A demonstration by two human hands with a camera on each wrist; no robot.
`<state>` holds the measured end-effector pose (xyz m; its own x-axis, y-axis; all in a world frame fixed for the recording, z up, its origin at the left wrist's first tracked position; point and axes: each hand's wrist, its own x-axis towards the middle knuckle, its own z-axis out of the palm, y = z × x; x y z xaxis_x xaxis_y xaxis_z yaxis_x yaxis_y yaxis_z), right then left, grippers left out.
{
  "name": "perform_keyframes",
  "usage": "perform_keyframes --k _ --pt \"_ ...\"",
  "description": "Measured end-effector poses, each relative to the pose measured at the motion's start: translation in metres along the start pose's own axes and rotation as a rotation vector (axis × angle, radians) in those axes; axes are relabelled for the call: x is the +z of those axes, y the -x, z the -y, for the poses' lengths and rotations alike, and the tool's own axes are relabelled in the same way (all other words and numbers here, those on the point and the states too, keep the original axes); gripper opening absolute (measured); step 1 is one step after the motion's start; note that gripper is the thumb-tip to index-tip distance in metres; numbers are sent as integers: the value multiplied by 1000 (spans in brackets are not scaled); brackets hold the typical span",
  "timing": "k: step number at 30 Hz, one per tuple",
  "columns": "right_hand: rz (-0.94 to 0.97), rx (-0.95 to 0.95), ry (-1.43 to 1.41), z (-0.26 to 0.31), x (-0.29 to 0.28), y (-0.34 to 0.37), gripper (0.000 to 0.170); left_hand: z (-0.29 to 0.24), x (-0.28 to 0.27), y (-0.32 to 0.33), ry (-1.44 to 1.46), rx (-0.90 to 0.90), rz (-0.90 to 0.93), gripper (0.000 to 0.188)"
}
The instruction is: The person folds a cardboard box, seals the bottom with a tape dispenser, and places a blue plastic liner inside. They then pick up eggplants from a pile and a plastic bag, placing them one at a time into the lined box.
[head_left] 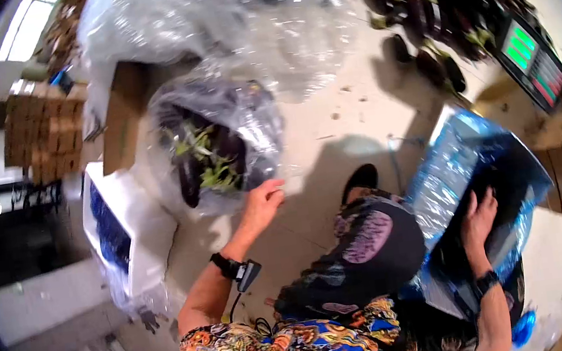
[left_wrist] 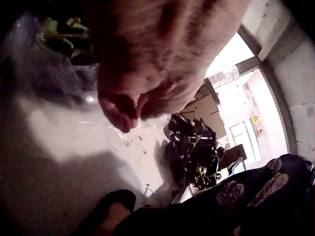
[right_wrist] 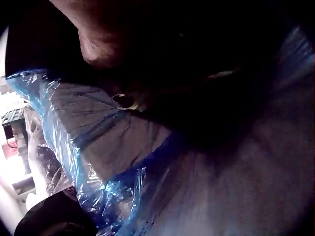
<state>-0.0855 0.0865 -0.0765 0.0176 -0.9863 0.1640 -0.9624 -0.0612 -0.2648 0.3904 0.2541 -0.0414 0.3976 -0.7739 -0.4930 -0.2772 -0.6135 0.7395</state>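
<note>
In the head view, my left hand (head_left: 262, 205) hangs beside a clear plastic bag (head_left: 257, 125) of dark eggplants (head_left: 228, 148) with green stems. Its fingers are loosely bent, and the left wrist view shows nothing held in the hand (left_wrist: 147, 73). My right hand (head_left: 479, 217) reaches down into a box lined with blue plastic (head_left: 437, 201), its fingers relaxed and slightly spread. Deep shadow in the right wrist view hides the fingertips and most of what lies beneath, though a pale stem (right_wrist: 129, 104) shows near the hand (right_wrist: 101, 46).
A pile of eggplants (head_left: 446, 1) lies at the upper right beside a scale with a lit display (head_left: 521, 50). Clear plastic sheeting (head_left: 203, 19) covers the top. A white foam box (head_left: 142, 226) stands left, cardboard boxes (head_left: 41, 136) behind it. My shoe (head_left: 361, 178) rests on the floor between bag and blue-lined box.
</note>
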Motion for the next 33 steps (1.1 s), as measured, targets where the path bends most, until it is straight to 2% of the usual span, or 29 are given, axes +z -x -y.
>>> perform_keyframes --k 1,3,5,7,8,9,10,12,15,17,19,24,27,28,31,32,33 --pt "-31 -36 31 -2 1 -1 47 -4 -1 7 81 26 -86 27" --pt "96 2 78 -1 -4 -7 49 7 -15 3 -189 289 -379 28" --pt "244 62 132 -15 2 -13 50 1 -49 2 -386 435 -701 36" --pt "413 107 69 -5 -18 -24 51 12 -90 -5 -506 357 -894 46" --pt "373 10 53 -20 -13 -22 53 36 -111 -14 -537 319 -907 48" --pt "410 -8 71 -18 -17 -21 54 62 -127 -24 -566 285 -917 50" --pt "442 -23 90 -14 -26 -22 55 67 -135 -28 -555 203 -842 52" --pt "476 -15 45 5 -48 -26 54 72 -125 -37 -535 298 -828 54" --pt "609 -122 -10 16 -80 -32 46 50 -111 -46 -513 380 -856 62" --pt "603 -170 -68 20 -100 -28 39 35 -123 -56 -540 394 -900 67" --pt "645 -169 -101 19 -111 -25 36 26 -149 -71 -604 427 -995 72" --pt "563 -217 -102 9 -114 -9 33 1 -220 -107 -763 319 -1067 77" --pt "547 -165 -167 15 -118 -4 30 -7 -234 -128 -866 285 -922 72" --pt "480 -202 -183 26 -123 -2 26 -3 -235 -137 -896 285 -899 54" --pt "495 -143 -280 44 -135 2 24 9 -246 -168 -1020 295 -630 35" --pt "492 -142 -287 47 -138 4 24 10 -245 -178 -1003 136 -555 33" --pt "506 -143 -287 47 -141 4 24 11 -242 -182 -1001 246 -642 38"
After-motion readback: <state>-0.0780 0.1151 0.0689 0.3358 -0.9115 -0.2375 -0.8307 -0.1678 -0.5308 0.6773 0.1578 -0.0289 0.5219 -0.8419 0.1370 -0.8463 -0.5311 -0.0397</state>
